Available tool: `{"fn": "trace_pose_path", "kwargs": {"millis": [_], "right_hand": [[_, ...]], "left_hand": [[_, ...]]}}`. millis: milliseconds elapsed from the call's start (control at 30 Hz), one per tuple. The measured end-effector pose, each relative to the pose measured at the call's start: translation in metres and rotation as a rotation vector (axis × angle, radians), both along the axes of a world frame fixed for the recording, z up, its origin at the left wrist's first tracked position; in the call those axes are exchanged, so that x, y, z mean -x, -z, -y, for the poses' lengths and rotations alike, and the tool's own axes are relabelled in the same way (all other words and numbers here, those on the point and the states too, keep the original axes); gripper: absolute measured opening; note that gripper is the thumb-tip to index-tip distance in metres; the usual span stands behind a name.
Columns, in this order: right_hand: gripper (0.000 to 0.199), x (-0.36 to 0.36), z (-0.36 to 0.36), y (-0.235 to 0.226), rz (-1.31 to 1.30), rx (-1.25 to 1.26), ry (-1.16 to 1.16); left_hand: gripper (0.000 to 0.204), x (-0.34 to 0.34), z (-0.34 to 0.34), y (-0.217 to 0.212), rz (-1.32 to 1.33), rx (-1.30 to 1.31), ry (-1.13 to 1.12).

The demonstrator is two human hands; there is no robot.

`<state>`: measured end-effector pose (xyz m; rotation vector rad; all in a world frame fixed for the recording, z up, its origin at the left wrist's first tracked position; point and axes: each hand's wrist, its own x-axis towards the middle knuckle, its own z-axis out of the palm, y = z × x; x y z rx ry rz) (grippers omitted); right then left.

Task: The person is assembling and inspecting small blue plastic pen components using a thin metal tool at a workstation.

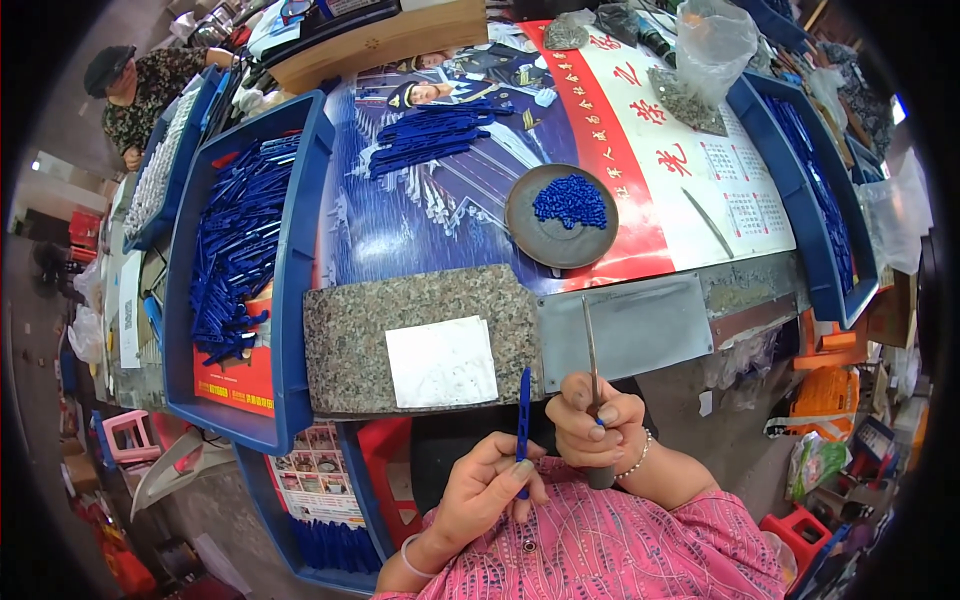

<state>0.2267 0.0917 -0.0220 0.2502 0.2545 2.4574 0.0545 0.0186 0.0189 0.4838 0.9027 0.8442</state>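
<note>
Pinching a slim blue plastic piece (525, 415) between thumb and fingers, the left hand (492, 487) sat before the wearer's pink shirt (600, 535) in the head view. The piece stood nearly upright in the picture, its long axis pointing away from the body, its free end showing against the near right corner of a granite slab (350, 350). The right hand (597, 425) was closed around the dark handle of a tool (592, 350), whose thin metal shaft ran almost parallel to the piece, to its right and apart from it, the tip against a grey metal plate (640, 325). A fleck of blue showed at the right fingertips, too small to identify. The right hand was also nearer to the round dish (530, 237) of small blue parts (570, 202), which lay ahead on the poster (640, 225). Similar blue pieces (435, 138) lay piled farther off, beyond the slab.
</note>
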Motion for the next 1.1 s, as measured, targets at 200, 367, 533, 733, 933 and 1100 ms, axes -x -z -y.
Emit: {"fn": "trace_pose_path", "kwargs": {"millis": [200, 367, 533, 733, 933, 1100], "right_hand": [[0.02, 0.001, 0.0, 0.001, 0.007, -0.015, 0.018], [0.013, -0.002, -0.002, -0.001, 0.082, -0.052, 0.053], [0.008, -0.013, -0.003, -0.012, 0.29, -0.052, 0.061], [0.017, -0.006, 0.001, -0.012, 0.29, -0.046, -0.019], [0.016, -0.011, 0.004, -0.007, 0.225, -0.065, 0.024], [0.015, -0.014, 0.003, -0.012, 0.245, -0.068, 0.043]], "left_hand": [[0.021, 0.0, 0.0, 0.0, -0.018, 0.003, -0.001], [0.019, -0.002, -0.003, 0.002, -0.006, 0.002, 0.007], [0.017, -0.009, -0.006, -0.002, -0.041, 0.071, 0.0], [0.011, -0.011, -0.003, -0.022, -0.048, 0.069, -0.065], [0.012, -0.022, -0.002, -0.022, -0.05, 0.044, -0.084], [0.012, -0.025, 0.0, -0.02, -0.032, 0.031, -0.087]]}}
